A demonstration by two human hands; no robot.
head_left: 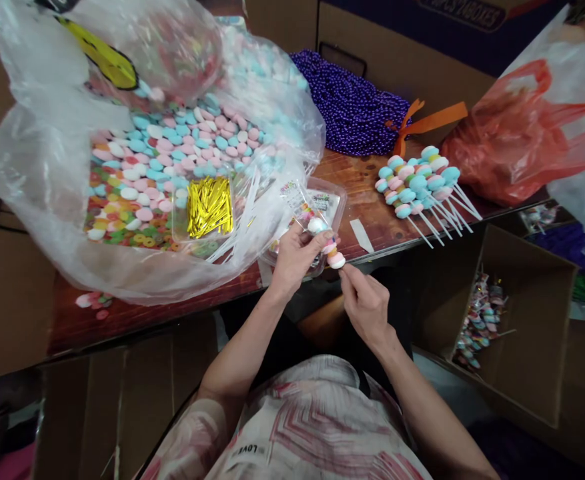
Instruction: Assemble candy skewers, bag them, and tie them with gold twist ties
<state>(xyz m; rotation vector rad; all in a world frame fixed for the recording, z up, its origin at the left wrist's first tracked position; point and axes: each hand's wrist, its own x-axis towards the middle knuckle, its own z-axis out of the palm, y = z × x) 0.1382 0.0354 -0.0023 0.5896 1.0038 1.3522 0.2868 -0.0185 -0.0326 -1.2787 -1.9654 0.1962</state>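
My left hand (296,259) is closed around a candy skewer (337,259) of pink, white and orange sweets, above the table's front edge. A clear printed bag (299,200) extends from the skewer's upper end; whether the candy is inside it I cannot tell. My right hand (366,300) pinches at the lower end of the skewer, where the stick is mostly hidden by the fingers. Behind my left hand is a clear plastic tray (341,193) with printed bags. White sticks (245,217) and a box of gold twist ties (209,208) lie further left.
A large plastic bag (37,220) spreads loose gummy and marshmallow sweets (145,170) over the table's left side. Finished candy skewers (417,180) are stacked at right, near purple beads (347,103) and a red bag (502,147). Below right, a cardboard box (527,333) holds wrapped skewers (479,317).
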